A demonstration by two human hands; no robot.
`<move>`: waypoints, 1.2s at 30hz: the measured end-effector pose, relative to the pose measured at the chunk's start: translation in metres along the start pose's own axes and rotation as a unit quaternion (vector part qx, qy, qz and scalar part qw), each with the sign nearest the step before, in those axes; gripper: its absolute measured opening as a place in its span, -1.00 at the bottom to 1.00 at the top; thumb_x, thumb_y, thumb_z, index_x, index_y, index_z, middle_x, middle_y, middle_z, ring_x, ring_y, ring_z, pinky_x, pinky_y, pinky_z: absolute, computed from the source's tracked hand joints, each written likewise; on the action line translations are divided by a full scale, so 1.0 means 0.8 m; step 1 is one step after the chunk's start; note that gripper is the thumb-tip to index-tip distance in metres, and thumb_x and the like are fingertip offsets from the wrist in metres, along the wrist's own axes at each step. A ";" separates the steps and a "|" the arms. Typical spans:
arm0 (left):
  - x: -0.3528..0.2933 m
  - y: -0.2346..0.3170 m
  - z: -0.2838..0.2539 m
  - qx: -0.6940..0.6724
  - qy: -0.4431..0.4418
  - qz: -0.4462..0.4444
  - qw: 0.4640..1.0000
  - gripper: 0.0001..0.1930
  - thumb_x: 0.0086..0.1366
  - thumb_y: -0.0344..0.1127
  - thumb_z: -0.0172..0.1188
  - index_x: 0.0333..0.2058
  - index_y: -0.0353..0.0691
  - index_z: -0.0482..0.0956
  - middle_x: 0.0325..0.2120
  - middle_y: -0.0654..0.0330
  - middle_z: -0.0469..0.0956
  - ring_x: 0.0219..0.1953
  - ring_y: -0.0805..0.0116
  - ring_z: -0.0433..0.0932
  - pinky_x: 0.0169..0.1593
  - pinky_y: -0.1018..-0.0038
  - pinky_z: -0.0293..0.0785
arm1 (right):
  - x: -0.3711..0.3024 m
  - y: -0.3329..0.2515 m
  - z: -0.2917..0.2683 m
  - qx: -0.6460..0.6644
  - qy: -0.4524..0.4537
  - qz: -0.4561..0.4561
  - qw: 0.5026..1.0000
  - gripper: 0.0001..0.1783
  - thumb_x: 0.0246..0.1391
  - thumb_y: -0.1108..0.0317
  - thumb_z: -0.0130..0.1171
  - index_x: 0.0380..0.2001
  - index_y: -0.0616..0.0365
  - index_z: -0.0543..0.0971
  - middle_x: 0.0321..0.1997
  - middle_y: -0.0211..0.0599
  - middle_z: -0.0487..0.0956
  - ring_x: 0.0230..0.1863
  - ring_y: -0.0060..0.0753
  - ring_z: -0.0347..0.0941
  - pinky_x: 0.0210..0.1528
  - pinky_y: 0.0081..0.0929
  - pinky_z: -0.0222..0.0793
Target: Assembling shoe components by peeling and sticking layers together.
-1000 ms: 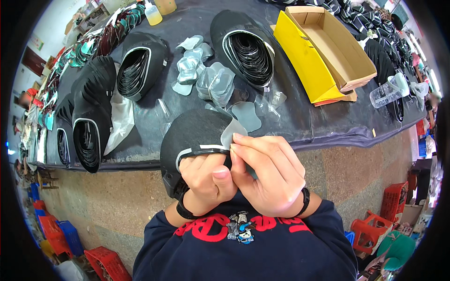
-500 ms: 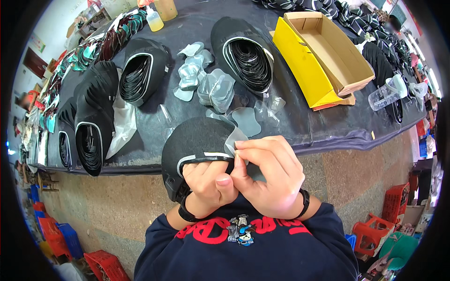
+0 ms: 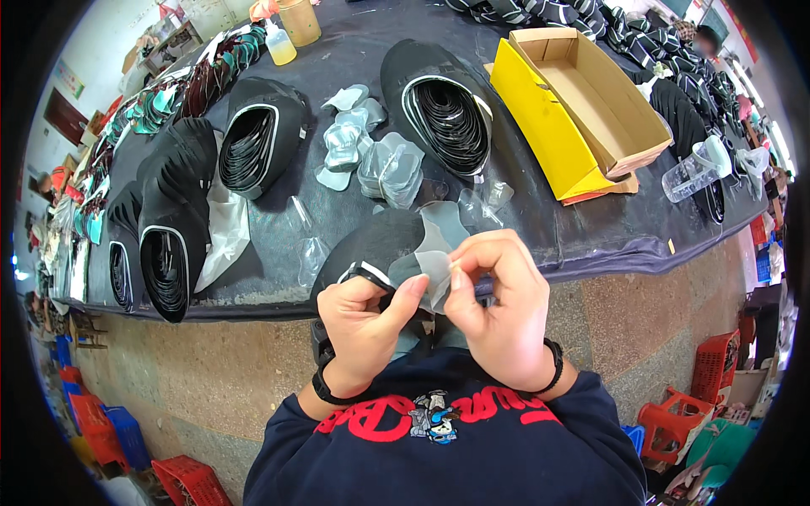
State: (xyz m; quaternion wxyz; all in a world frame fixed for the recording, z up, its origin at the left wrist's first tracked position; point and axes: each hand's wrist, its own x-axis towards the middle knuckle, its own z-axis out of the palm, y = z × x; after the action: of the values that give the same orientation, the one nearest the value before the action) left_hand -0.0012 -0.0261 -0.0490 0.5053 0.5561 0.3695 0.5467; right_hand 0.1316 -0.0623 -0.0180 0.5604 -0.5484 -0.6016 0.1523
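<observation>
Near the table's front edge, my left hand [image 3: 364, 325] grips a black fabric shoe upper [image 3: 371, 242], fingers curled under its white-trimmed opening and thumb raised. Pinched between the thumb and fingertips of my right hand [image 3: 506, 308] is a thin translucent plastic piece [image 3: 428, 260], which lies against the right side of the upper. My left thumb is close to the plastic's lower left edge. Just beyond, a stack of similar clear shaped pieces [image 3: 391, 169] sits on the table, with looser ones scattered around it.
Bundles of nested black uppers [image 3: 426, 67] stand on the dark-covered table [image 3: 582, 240], with more black bundles [image 3: 181, 181] at left. A yellow open cardboard box [image 3: 540, 126] is at right, near a clear plastic container [image 3: 692, 175]. A yellow-liquid bottle [image 3: 281, 46] stands far back.
The right hand has moved slightly right and away from the left, keeping its pinch on the plastic, more of which now shows. The left hand has turned, its thumb pointing up toward the plastic.
</observation>
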 end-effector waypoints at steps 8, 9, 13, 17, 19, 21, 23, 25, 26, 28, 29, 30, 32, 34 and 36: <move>0.001 0.007 -0.022 -0.159 0.033 -0.035 0.986 -0.86 0.06 -0.56 0.18 -0.35 -0.46 0.56 -0.46 0.22 0.55 -0.42 0.59 0.47 -0.34 0.65 0.40 | 0.022 0.024 -0.035 0.104 0.229 0.061 0.966 -0.86 -0.13 0.63 0.08 -0.44 0.24 0.38 -0.41 -0.30 0.38 -0.52 -0.59 0.25 -0.42 -0.66 0.26; 0.000 0.007 -0.022 -0.158 0.035 -0.036 0.986 -0.86 0.06 -0.56 0.18 -0.35 -0.46 0.56 -0.46 0.22 0.55 -0.42 0.59 0.47 -0.34 0.65 0.40 | 0.021 0.022 -0.035 0.104 0.227 0.063 0.966 -0.86 -0.13 0.63 0.08 -0.44 0.24 0.38 -0.41 -0.30 0.38 -0.52 -0.59 0.25 -0.42 -0.66 0.26; -0.006 0.011 -0.011 -0.090 0.018 -0.021 0.996 -0.85 0.02 -0.54 0.23 -0.37 -0.44 0.56 -0.50 0.27 0.55 -0.47 0.63 0.44 -0.39 0.69 0.36 | 0.012 -0.002 -0.021 0.023 -0.023 -0.012 0.999 -0.70 -0.21 0.35 0.33 -0.48 0.21 0.41 -0.47 -0.32 0.37 -0.57 -0.53 0.26 -0.50 -0.62 0.24; -0.015 0.011 -0.005 0.020 -0.017 -0.006 1.000 -0.88 -0.05 -0.56 0.30 -0.47 -0.42 0.57 -0.57 0.33 0.52 -0.53 0.68 0.36 -0.47 0.70 0.30 | 0.005 -0.003 0.009 -0.106 -0.018 -0.102 0.989 -0.76 -0.26 0.45 0.29 -0.59 0.19 0.38 -0.64 -0.30 0.30 -0.61 -0.36 0.19 -0.58 -0.50 0.09; -0.011 0.006 -0.006 0.031 -0.020 -0.001 0.999 -0.87 -0.05 -0.57 0.29 -0.45 -0.42 0.57 -0.54 0.31 0.53 -0.50 0.67 0.39 -0.44 0.70 0.32 | 0.008 0.004 0.007 -0.101 -0.011 -0.097 0.990 -0.78 -0.23 0.48 0.27 -0.62 0.18 0.38 -0.65 -0.32 0.29 -0.61 -0.33 0.20 -0.59 -0.47 0.10; -0.008 0.015 -0.005 -0.048 -0.023 -0.040 0.998 -0.83 -0.02 -0.60 0.26 -0.38 -0.44 0.55 -0.45 0.24 0.55 -0.41 0.62 0.44 -0.33 0.68 0.37 | 0.008 0.005 0.004 -0.087 -0.004 -0.081 0.993 -0.83 -0.16 0.57 0.19 -0.62 0.18 0.38 -0.66 -0.32 0.28 -0.61 -0.29 0.21 -0.60 -0.44 0.11; -0.009 0.011 -0.009 -0.060 -0.022 -0.028 0.998 -0.81 -0.01 -0.61 0.24 -0.35 -0.46 0.54 -0.42 0.22 0.55 -0.36 0.59 0.45 -0.28 0.66 0.38 | 0.008 0.006 0.000 -0.069 0.006 -0.054 0.996 -0.83 -0.15 0.56 0.19 -0.62 0.19 0.38 -0.66 -0.31 0.29 -0.61 -0.29 0.21 -0.59 -0.44 0.11; -0.010 0.010 -0.013 -0.101 -0.014 -0.022 0.995 -0.80 0.01 -0.64 0.20 -0.31 -0.48 0.52 -0.36 0.17 0.55 -0.32 0.54 0.47 -0.21 0.62 0.39 | 0.007 0.007 -0.007 -0.051 0.031 0.007 0.998 -0.83 -0.10 0.55 0.17 -0.61 0.21 0.37 -0.64 -0.27 0.29 -0.60 -0.30 0.20 -0.56 -0.44 0.12; -0.009 0.012 -0.016 -0.101 -0.013 -0.021 0.995 -0.80 0.01 -0.64 0.20 -0.31 -0.48 0.52 -0.36 0.17 0.55 -0.32 0.54 0.47 -0.21 0.62 0.39 | 0.007 0.011 -0.014 -0.075 0.037 0.015 0.996 -0.83 -0.09 0.54 0.17 -0.60 0.22 0.37 -0.63 -0.27 0.30 -0.60 -0.34 0.21 -0.56 -0.48 0.12; -0.008 0.019 -0.023 -0.168 -0.043 -0.092 0.981 -0.79 0.01 -0.65 0.17 -0.30 -0.50 0.51 -0.33 0.14 0.55 -0.30 0.51 0.48 -0.17 0.58 0.40 | 0.008 0.018 -0.025 -0.065 0.101 0.060 0.991 -0.83 -0.04 0.51 0.15 -0.59 0.23 0.37 -0.63 -0.30 0.30 -0.61 -0.46 0.20 -0.55 -0.54 0.12; -0.010 0.012 -0.032 -0.143 -0.065 -0.088 0.984 -0.75 0.00 -0.60 0.19 -0.28 -0.50 0.49 -0.31 0.11 0.55 -0.28 0.45 0.50 -0.14 0.53 0.41 | 0.008 0.020 -0.032 -0.101 0.116 0.055 0.987 -0.84 -0.02 0.50 0.13 -0.58 0.23 0.38 -0.62 -0.32 0.30 -0.60 -0.52 0.19 -0.55 -0.57 0.12; -0.012 0.009 -0.039 -0.143 -0.065 -0.087 0.984 -0.75 0.00 -0.60 0.19 -0.28 -0.50 0.49 -0.31 0.11 0.55 -0.28 0.45 0.50 -0.14 0.53 0.41 | 0.008 0.022 -0.041 -0.137 0.130 0.049 0.981 -0.85 0.00 0.49 0.12 -0.57 0.23 0.38 -0.61 -0.35 0.30 -0.60 -0.59 0.19 -0.55 -0.60 0.12; -0.011 0.006 -0.049 -0.226 -0.010 -0.082 0.971 -0.66 -0.03 -0.50 0.23 -0.23 -0.50 0.46 -0.30 0.07 0.55 -0.26 0.38 0.53 -0.10 0.47 0.43 | 0.012 0.043 -0.066 -0.143 0.283 0.085 0.944 -0.86 0.03 0.48 0.09 -0.54 0.25 0.39 -0.61 -0.47 0.35 -0.56 -0.68 0.22 -0.54 -0.65 0.16; -0.006 0.006 -0.062 -0.288 -0.002 -0.082 0.954 -0.57 0.02 -0.37 0.16 -0.14 -0.51 0.36 -0.26 -0.04 0.51 -0.24 0.24 0.54 -0.08 0.37 0.45 | 0.005 0.056 -0.096 0.048 0.154 0.164 0.973 -0.90 0.01 0.48 0.11 -0.50 0.26 0.42 -0.58 -0.46 0.42 -0.52 -0.70 0.31 -0.50 -0.69 0.21; -0.002 0.012 -0.061 -0.327 -0.032 -0.098 0.939 -0.60 0.07 -0.40 0.07 -0.12 -0.52 0.33 -0.21 -0.07 0.48 -0.18 0.22 0.52 -0.06 0.35 0.43 | 0.001 0.051 -0.110 -0.124 -0.260 0.160 0.944 -0.68 -0.14 0.42 0.23 -0.25 0.27 0.49 -0.39 -0.19 0.53 -0.34 -0.34 0.48 -0.28 -0.47 0.38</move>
State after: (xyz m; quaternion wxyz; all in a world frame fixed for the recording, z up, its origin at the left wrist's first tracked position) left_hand -0.0509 -0.0219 -0.0455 0.7220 0.3385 0.2065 0.5669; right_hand 0.2260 -0.0856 -0.0216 0.2808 -0.6439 -0.6447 0.3014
